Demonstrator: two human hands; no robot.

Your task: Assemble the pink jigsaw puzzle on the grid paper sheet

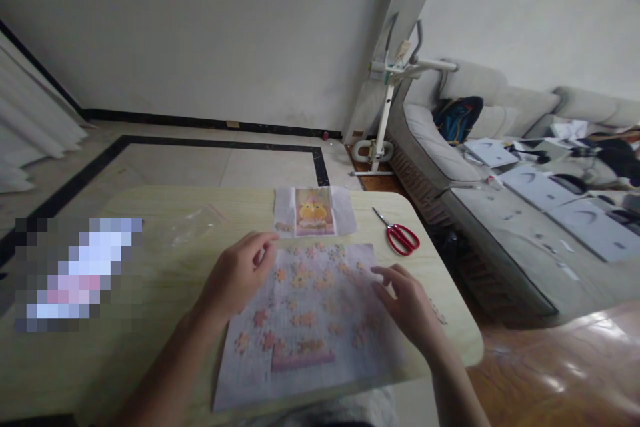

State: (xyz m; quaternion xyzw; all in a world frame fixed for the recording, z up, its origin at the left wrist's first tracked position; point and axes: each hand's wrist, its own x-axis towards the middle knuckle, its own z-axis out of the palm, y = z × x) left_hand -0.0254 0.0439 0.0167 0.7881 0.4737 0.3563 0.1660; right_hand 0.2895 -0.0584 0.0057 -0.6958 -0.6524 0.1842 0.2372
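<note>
My left hand (pixel 244 269) is over the left edge of a white sheet of paper (pixel 350 367), its fingers loosely bent and apart, with nothing visible in them. At the sheet's right side, my right hand (pixel 407 300) hovers or rests with fingers slightly spread, also holding nothing I can see. Loose jigsaw pieces (pixel 303 318) in orange, yellow and pink are scattered over the sheet. Near its lower edge lies a joined pink strip of puzzle (pixel 303 359). Beyond the sheet is a reference picture (pixel 314 211) with yellow figures on creased white paper.
Red-handled scissors (pixel 401 238) lie at the table's (pixel 170 360) right. A clear plastic bag (pixel 193 225) is at the back left, and a pixelated bright object (pixel 85 270) at the far left. A grey sofa (pixel 505 227) with boxes and a backpack stands to the right.
</note>
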